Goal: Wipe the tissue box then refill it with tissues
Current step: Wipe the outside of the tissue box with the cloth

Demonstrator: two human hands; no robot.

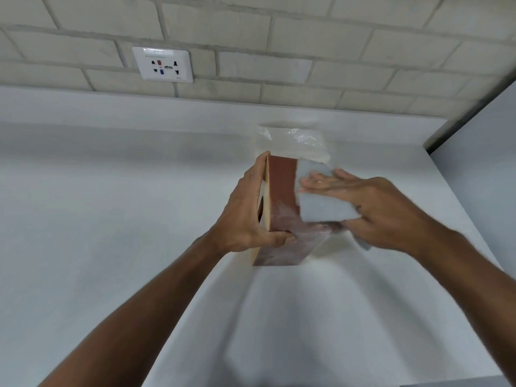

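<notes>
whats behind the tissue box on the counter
A clear plastic pack, seemingly tissues, lies behind the tissue box; its near edge is hidden by the box and the grey cloth.

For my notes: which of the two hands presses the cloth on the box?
The right hand, fingers flat on the grey cloth. The left hand only grips the tissue box.

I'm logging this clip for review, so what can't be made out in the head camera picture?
All in the head view.
The tissue box: opening face mostly covered by the left hand; contents cannot be told.
The cloth: partly under the right hand, lower corner blurred.
The tissue pack: lower part hidden behind the box and cloth.
The wall socket: label too small to read.
</notes>
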